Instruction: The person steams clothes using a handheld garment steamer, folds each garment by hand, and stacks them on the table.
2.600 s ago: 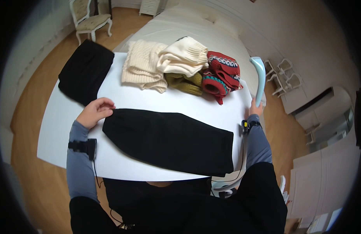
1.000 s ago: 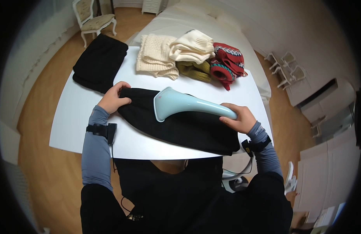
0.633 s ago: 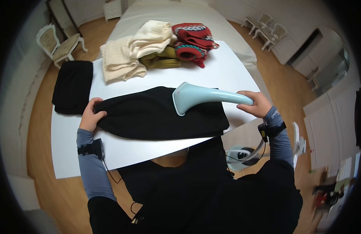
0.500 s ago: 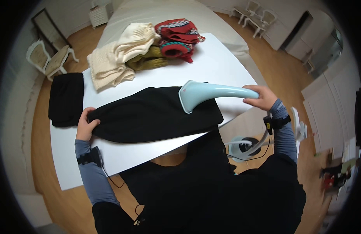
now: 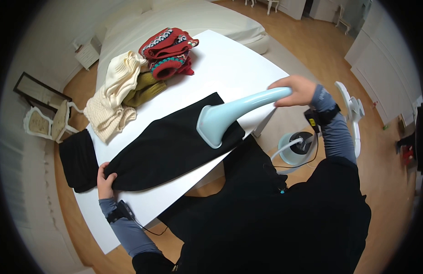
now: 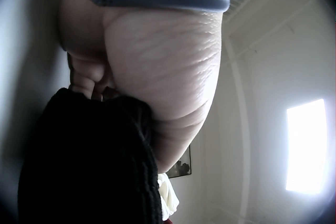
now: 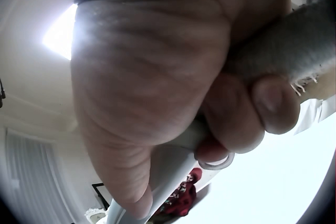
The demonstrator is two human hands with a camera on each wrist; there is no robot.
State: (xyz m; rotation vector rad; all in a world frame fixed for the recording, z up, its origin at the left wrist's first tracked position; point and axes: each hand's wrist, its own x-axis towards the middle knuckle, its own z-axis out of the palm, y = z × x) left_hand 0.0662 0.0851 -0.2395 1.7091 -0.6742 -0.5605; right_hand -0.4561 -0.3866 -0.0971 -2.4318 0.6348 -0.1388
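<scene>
A long black garment [image 5: 161,148], folded lengthwise, lies across the white table [image 5: 239,68]. My left hand [image 5: 106,182] pinches its left end, thumb on the near side and fingers curled at the edge; the left wrist view shows the black cloth [image 6: 89,155] between them. In my right hand [image 5: 296,90] is the handle of a light blue garment steamer [image 5: 234,109]. Its wide head overlaps the garment's right part in the head view. The right wrist view shows fingers [image 7: 236,116] wrapped round the handle, with the grey hose [image 7: 289,40] running from it.
A folded black garment [image 5: 79,160] sits at the table's left edge. Behind lie a cream knit [image 5: 106,114], a white knit [image 5: 122,75], an olive knit [image 5: 143,89] and a red patterned knit [image 5: 165,50]. The steamer's base [image 5: 293,146] stands on the floor at right.
The steamer came from beyond the table's right side onto the black garment, then shifted toward its right end. My left hand keeps to the garment's left end. The head view has turned right.
</scene>
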